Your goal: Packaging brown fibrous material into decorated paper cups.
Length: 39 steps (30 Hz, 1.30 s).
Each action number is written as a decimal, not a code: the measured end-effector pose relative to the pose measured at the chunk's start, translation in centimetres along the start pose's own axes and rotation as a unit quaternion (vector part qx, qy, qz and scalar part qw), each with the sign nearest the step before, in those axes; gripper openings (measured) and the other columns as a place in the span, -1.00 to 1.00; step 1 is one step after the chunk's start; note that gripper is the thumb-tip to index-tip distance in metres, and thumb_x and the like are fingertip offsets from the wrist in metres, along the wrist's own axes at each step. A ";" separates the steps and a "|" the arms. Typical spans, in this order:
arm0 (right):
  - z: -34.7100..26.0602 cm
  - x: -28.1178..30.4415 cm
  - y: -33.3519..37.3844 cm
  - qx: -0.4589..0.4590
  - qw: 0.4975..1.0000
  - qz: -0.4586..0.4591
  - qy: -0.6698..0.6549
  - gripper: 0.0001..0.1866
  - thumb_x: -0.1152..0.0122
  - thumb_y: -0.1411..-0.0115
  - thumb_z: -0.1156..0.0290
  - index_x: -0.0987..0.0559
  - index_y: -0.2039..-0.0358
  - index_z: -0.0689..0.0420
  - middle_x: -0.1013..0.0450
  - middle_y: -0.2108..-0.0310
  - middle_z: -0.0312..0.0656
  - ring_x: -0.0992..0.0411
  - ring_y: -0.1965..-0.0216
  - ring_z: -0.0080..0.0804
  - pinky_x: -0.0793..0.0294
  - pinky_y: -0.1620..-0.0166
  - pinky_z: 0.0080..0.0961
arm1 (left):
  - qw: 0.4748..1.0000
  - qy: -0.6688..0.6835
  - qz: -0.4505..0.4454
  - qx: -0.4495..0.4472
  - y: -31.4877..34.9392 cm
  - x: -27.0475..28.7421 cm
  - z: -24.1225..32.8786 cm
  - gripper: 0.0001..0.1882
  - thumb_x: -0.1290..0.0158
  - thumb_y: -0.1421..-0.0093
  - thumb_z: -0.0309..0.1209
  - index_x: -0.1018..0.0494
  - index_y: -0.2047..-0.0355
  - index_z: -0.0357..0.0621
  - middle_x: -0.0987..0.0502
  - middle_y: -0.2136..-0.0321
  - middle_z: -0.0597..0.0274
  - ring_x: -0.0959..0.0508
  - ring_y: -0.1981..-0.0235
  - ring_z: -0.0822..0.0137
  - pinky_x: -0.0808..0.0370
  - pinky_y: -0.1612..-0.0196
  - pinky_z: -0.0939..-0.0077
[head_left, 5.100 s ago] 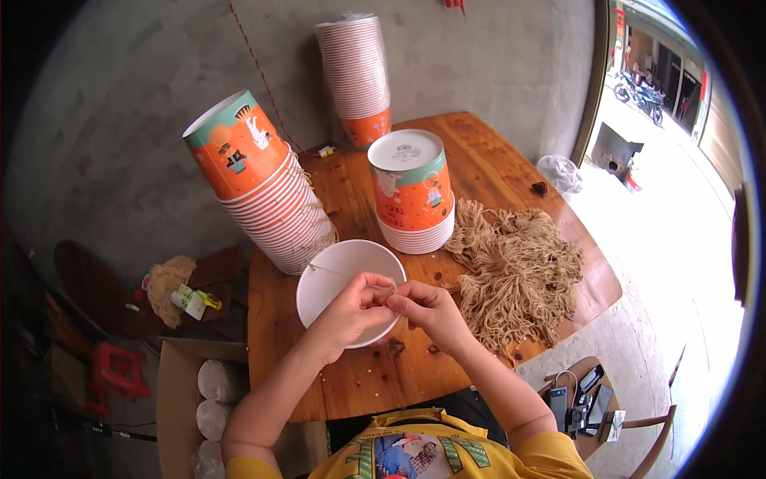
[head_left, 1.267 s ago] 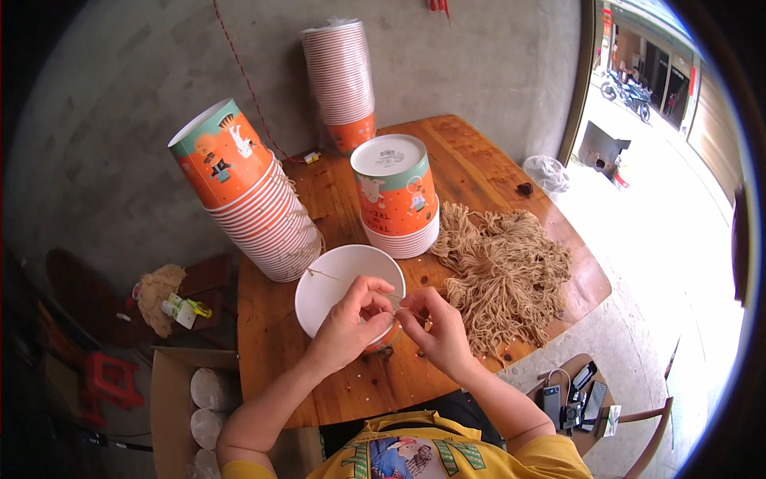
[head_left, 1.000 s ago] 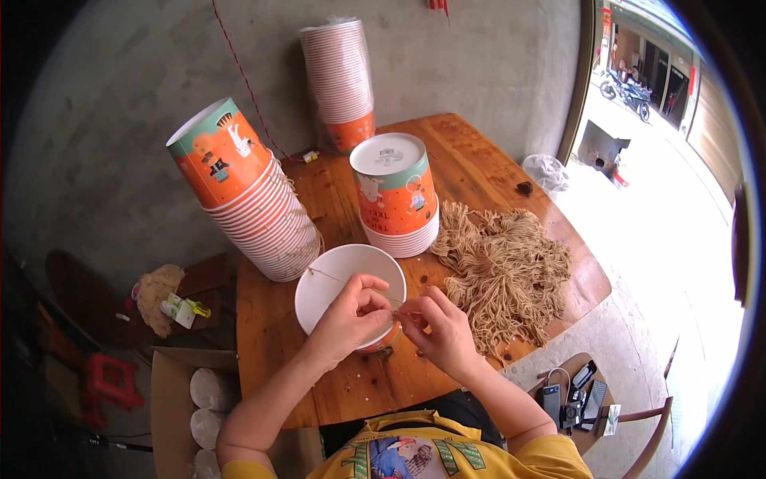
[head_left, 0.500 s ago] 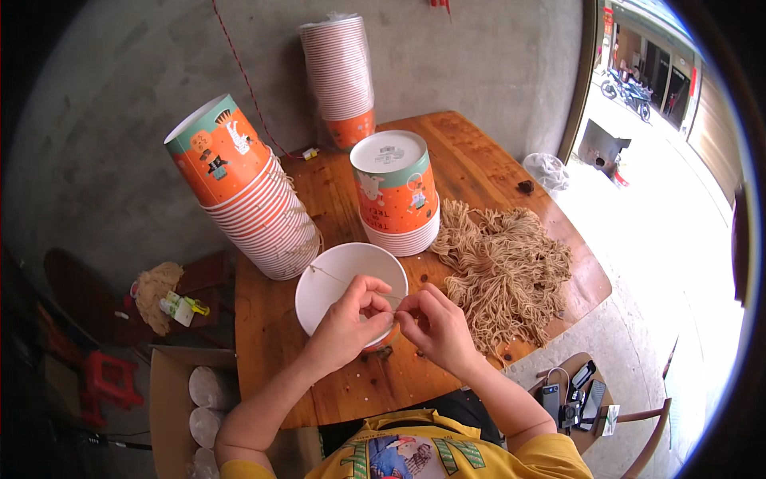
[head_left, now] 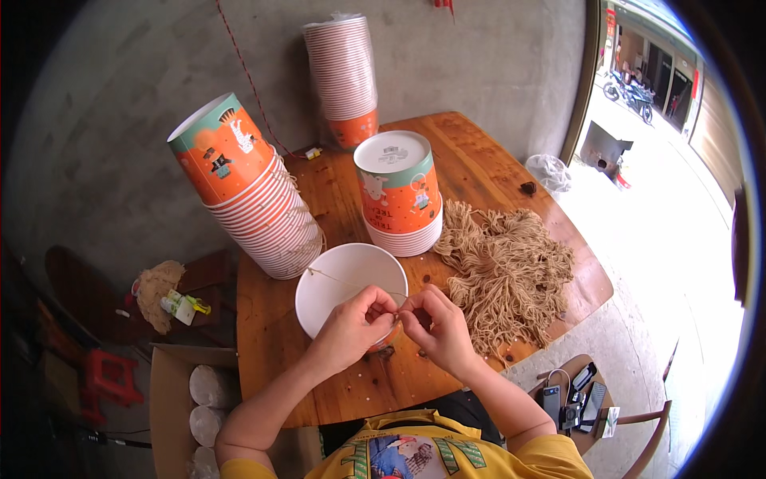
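A paper bucket, white inside and orange outside, stands mouth up at the table's near side. A thin tan string runs from the far left of its rim across the opening to my hands. My left hand is over the bucket's near right part, thumb and fingers pinched on the string. Right beside it, at the right rim, my right hand pinches the string too, fingertips nearly touching the left ones. The exact spot between the fingertips is partly hidden. Right of the bucket lies a loose heap of tan strings.
Behind the bucket stands an upside-down bucket stack. A leaning stack with strings along its side is at left, and a plastic-wrapped stack by the wall. A cardboard box sits lower left; a chair with devices lower right.
The whole view has shifted very slightly. My hands stay pinched at the bucket's right rim, with only a small movement of the fingers.
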State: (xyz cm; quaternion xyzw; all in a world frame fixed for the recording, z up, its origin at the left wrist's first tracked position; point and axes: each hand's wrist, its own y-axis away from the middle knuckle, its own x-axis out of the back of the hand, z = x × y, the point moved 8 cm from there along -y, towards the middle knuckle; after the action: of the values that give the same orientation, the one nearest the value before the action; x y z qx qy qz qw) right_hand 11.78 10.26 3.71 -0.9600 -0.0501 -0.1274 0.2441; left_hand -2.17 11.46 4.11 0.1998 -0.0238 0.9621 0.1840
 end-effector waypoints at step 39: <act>-2.3 0.2 0.4 0.144 0.973 -0.015 0.182 -0.81 -0.30 -0.08 0.48 -0.50 0.28 0.08 -0.39 0.41 -0.25 -0.49 0.47 -0.31 -0.53 0.48 -0.41 | 0.990 0.140 -0.021 0.011 -0.3 0.1 -0.6 -0.65 -0.04 -0.27 -0.54 -0.22 -0.02 -0.26 -0.50 0.30 0.20 -0.49 0.25 0.49 -0.45 0.12 0.59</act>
State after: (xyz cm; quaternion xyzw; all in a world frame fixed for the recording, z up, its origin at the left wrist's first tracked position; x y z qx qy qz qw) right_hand 11.58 8.81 5.50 -0.8746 -0.0368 -0.2954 0.3828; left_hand -2.34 11.81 3.57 0.0656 0.0166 0.9767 0.2035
